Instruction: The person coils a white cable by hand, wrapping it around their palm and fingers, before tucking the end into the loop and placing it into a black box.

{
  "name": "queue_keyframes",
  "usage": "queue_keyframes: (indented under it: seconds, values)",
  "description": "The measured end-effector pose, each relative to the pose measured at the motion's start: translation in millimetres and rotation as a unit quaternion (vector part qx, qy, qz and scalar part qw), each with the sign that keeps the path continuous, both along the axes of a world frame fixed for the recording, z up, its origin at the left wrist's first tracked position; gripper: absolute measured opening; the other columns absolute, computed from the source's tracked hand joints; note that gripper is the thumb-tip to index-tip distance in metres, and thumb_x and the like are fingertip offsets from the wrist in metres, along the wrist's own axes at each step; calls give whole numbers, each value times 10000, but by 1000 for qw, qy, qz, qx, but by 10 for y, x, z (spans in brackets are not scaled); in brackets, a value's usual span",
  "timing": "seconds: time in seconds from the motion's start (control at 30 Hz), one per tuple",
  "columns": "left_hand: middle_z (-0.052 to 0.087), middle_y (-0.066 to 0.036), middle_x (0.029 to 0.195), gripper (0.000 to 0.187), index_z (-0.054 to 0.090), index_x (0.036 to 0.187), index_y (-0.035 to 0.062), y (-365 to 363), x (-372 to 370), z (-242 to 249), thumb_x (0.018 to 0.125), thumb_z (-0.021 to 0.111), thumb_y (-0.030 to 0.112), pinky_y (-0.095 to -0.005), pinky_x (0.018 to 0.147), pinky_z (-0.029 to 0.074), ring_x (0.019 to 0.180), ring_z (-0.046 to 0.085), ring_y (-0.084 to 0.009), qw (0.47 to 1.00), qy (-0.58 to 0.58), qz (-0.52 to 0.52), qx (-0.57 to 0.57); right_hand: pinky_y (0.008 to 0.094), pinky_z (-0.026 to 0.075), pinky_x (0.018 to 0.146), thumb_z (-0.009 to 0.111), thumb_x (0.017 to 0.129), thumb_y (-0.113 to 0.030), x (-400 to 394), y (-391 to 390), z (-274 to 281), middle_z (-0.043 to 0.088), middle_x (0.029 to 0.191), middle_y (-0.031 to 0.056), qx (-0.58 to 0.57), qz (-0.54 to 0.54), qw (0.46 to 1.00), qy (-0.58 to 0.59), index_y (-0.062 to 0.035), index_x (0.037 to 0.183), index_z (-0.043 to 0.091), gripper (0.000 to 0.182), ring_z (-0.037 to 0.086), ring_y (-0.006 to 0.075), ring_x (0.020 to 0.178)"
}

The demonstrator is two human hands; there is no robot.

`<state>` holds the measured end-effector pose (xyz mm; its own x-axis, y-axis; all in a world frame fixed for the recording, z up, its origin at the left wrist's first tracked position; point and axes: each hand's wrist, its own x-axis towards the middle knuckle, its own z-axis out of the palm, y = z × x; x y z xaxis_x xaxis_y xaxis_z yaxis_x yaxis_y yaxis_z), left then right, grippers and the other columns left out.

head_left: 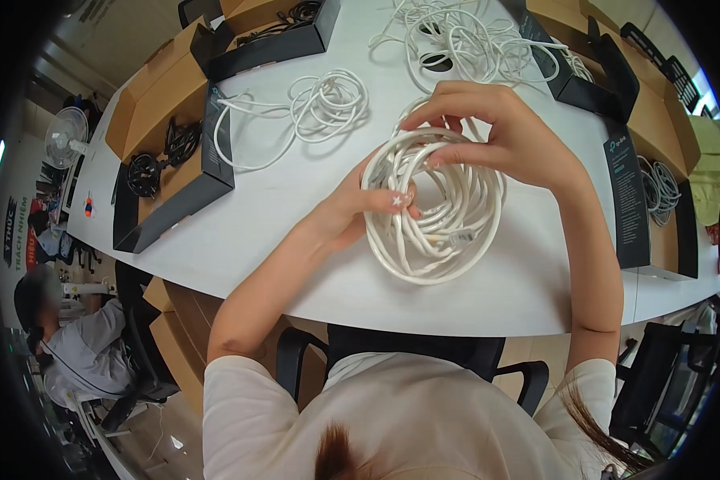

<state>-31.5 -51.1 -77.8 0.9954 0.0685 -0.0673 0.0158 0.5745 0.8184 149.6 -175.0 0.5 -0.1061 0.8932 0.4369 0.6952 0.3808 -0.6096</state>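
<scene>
A coiled white network cable (436,272) is held up over the near part of the table, with a clear plug (462,237) showing among its loops. My left hand (368,200) grips the coil from its left side, thumb laid across the loops and the other fingers mostly behind them. At the coil's top, my right hand (488,132) is curled with thumb and fingers closed around some strands. Behind the hands lies a loose tangle of white cable (472,40). Another loosely looped white cable (328,104) rests on the table to the left.
On the white table (296,184) stand open black boxes: one with black cables (164,156) at left, another (276,52) at back left, one (576,72) at back right, and one with a grey cable (658,190) at right. A person (84,344) sits at far left.
</scene>
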Motion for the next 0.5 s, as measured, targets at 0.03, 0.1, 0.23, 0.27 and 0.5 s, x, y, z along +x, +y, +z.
queue_keyframes:
  seconds: [0.03,0.1,0.23,0.27,0.5]
  values:
    - [584,-72,861,733,351,1279,-6,24,4,-77,667,707,183,-311,768,508,800,614,-165,1000,-19,-15,-5,267,405,602,726,728,-177,21,4,-11,607,821,20,-12,15,1000,20,-94,997,673,286,513,140,692]
    - [603,-90,895,727,352,1280,-5,51,-31,-168,668,701,172,-319,767,517,818,621,-176,997,-27,-44,-50,252,392,613,736,718,-173,53,10,-40,610,827,3,-40,32,997,59,-96,1008,678,305,487,120,686]
    - [620,-113,949,714,346,1289,-4,58,-56,-298,679,688,139,-339,787,531,883,623,-193,988,-32,-35,-147,243,386,659,742,703,-138,74,50,-70,604,844,-1,-64,24,992,109,-84,1025,679,333,468,117,698]
    - [609,-107,972,715,340,1295,0,50,-63,-271,685,689,135,-337,800,526,905,616,-189,991,-23,-18,-130,244,390,672,739,706,-134,68,54,-81,601,851,6,-63,18,991,117,-81,1021,680,325,478,121,710]
    - [517,-101,1141,782,284,1350,54,-122,11,69,695,705,123,-335,883,481,981,593,-190,993,32,105,50,412,370,914,707,748,-221,-138,-31,41,592,912,13,37,-23,999,-15,-123,869,694,157,570,181,877]
